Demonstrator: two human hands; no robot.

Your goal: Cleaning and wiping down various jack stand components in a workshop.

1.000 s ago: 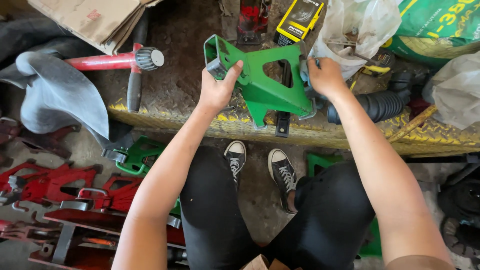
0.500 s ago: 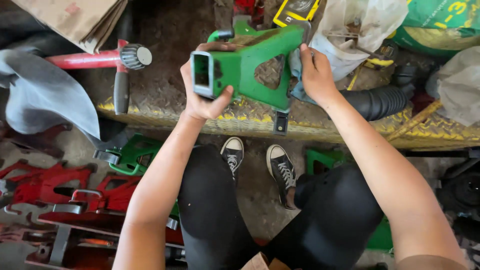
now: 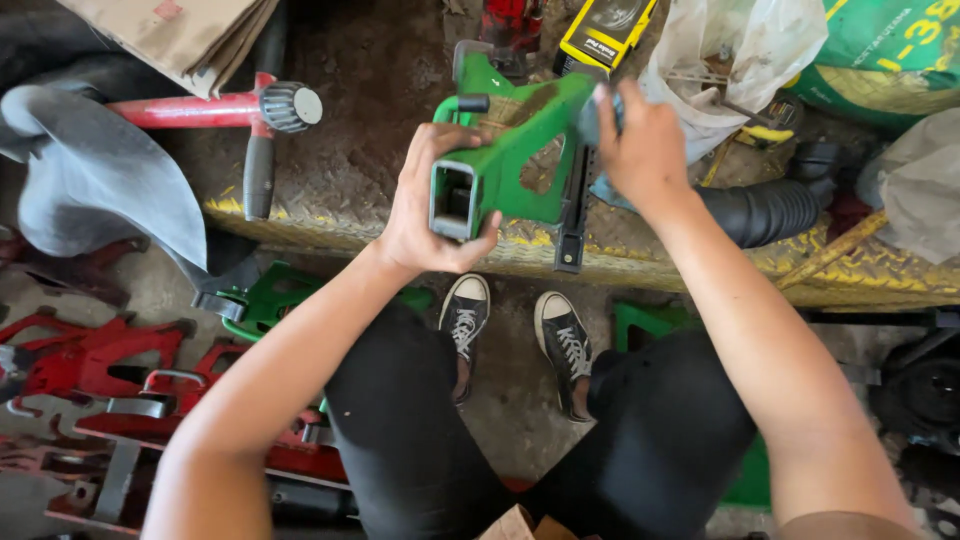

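You are seated with both knees apart over a yellow-edged steel chequer-plate ledge (image 3: 700, 270), and the work sits up off it, between your hands, so you can look into its end. The green painted steel bracket with a square hollow socket (image 3: 500, 165) is tilted so the socket mouth faces you; there is one of it in hand. At least two more green metal pieces lie low on the floor, one by your left knee (image 3: 270, 300) and one behind your right thigh (image 3: 650, 325).

Your left hand (image 3: 425, 215) wraps the socket end from below, fingers curled tight around it and thumb along the lower edge, carrying the weight. Your right hand (image 3: 645, 150) presses a pale blue-grey rag (image 3: 600, 190) to the far flank, fingers closed over the cloth, steadying that side.

To the left, a heap of red metal frames (image 3: 90, 380) is stacked on the floor; I can't count them. One red-handled tool with a ribbed grey knob (image 3: 235, 105) lies on the ledge, and one black corrugated rubber hose (image 3: 770, 210) to the right.
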